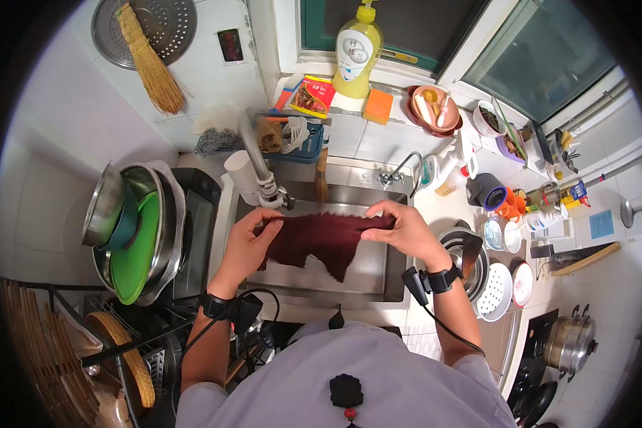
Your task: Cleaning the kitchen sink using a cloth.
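Observation:
A dark red cloth [315,238] with ragged edges hangs spread between my two hands above a stainless steel sink [374,270]. My left hand [254,241] pinches its upper left corner between thumb and fingers. At the upper right corner, my right hand [398,230] grips the fabric the same way. The cloth's lower edge is uneven, with a notch near its middle. Behind my left hand, a white faucet filter [243,174] sits on the tap at the sink's back left.
Nested basins with a green lid [134,249] stand left of the sink. A slim curved tap [414,171] rises at the back right. Steel bowls [463,262] and a white colander [495,291] lie to the right. A yellow soap bottle [358,53] and an orange sponge [378,106] occupy the window ledge.

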